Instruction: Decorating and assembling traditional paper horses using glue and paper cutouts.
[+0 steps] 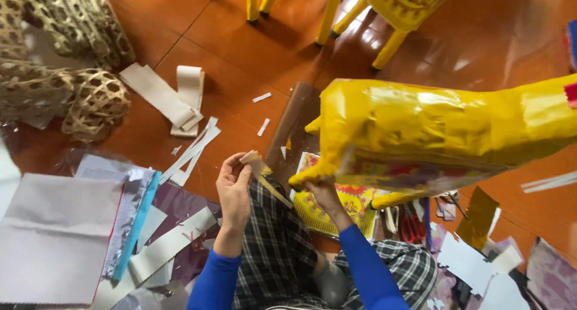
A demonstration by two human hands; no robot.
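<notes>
Yellow paper animal figure point(433, 126) stands on the tiled floor point(240, 33) before the seated person. Right hand point(321, 193) clasps its front leg from below; left hand point(233, 187) pinches a tan paper strip point(264, 178) above the lap.

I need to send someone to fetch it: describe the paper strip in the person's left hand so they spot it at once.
Find the big yellow paper animal over the red floor. Just left of its front leg, the left hand pinches a narrow tan paper strip. It slants down toward the right hand, unlike the white strips lying flat on the floor.
</notes>
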